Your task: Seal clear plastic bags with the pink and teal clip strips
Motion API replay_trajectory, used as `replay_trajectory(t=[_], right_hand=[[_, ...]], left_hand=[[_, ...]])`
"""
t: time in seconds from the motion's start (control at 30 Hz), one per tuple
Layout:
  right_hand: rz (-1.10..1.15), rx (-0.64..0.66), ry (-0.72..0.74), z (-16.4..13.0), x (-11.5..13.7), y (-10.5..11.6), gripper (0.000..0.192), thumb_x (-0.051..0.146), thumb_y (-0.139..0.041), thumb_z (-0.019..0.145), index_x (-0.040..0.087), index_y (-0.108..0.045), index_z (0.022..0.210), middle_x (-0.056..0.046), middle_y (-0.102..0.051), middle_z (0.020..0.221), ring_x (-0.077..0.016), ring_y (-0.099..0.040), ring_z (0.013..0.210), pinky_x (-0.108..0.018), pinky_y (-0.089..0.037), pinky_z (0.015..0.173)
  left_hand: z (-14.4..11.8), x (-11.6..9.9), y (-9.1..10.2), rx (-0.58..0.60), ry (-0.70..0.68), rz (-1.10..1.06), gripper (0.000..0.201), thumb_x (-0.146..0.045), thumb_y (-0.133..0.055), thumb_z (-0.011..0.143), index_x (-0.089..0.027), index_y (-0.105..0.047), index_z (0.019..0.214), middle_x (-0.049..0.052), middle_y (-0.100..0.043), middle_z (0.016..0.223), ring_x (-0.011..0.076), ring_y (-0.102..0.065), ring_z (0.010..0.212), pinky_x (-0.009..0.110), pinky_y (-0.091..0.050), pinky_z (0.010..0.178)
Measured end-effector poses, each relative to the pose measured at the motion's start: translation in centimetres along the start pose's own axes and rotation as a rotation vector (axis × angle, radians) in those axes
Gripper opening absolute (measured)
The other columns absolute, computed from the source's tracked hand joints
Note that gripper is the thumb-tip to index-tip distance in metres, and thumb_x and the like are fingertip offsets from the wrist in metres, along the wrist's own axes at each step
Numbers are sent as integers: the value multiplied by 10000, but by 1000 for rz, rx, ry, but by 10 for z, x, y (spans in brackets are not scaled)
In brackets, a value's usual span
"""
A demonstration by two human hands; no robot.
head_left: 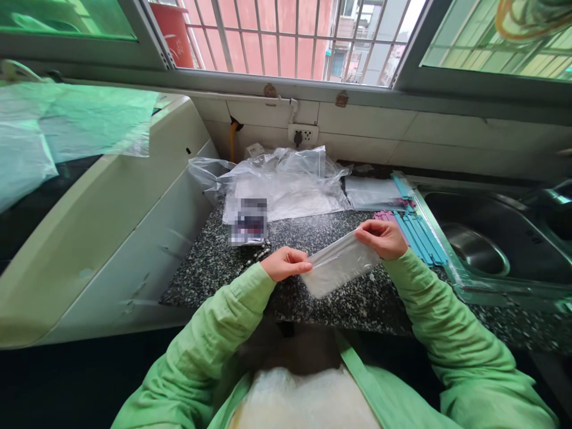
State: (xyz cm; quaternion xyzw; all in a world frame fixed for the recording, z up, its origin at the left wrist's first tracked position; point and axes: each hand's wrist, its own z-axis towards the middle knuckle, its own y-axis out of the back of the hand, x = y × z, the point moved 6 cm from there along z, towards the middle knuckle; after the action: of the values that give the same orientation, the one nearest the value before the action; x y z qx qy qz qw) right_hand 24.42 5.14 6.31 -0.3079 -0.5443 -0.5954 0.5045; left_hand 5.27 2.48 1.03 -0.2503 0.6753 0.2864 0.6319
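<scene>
A small clear plastic bag is stretched between both hands just above the speckled granite counter. My left hand pinches its near left end. The far right end is gripped by my right hand. Both arms wear green sleeves. Right behind my right hand lie several blue sealing clips and a few pink ones.
Crumpled clear bags are heaped at the back of the counter, with a flat stack of bags beside them. A steel sink is to the right, a white appliance to the left, a wall socket behind.
</scene>
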Motion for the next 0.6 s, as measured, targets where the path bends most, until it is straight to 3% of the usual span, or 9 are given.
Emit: replay_trajectory(t=[0.2,0.37,0.6], right_hand=[[16,45,-39,1,-1,-6,254,387,-651,591,144,-577,578,21,-500,490,-59,-406,443,-189,-308,393],[18,90,-63,1,2,-19,255,383,-639,600,137,-575,586,26,-488,488,-53,-392,449,-188,-293,399],[30,104,-116,6,1,-26,298,414,-628,589,125,-555,584,31,-473,494,-47,-380,458,-184,-283,411]], left_hand=[[2,7,1,-28,125,-48,357,-444,-637,575,-102,-541,538,-50,-392,469,54,-333,474,211,-225,473],[4,5,9,-183,110,-108,357,-431,-675,522,-93,-563,558,-30,-468,502,63,-378,505,211,-277,499],[4,3,8,-175,94,-110,374,-431,-671,524,-87,-525,504,-48,-412,459,46,-339,477,201,-247,473]])
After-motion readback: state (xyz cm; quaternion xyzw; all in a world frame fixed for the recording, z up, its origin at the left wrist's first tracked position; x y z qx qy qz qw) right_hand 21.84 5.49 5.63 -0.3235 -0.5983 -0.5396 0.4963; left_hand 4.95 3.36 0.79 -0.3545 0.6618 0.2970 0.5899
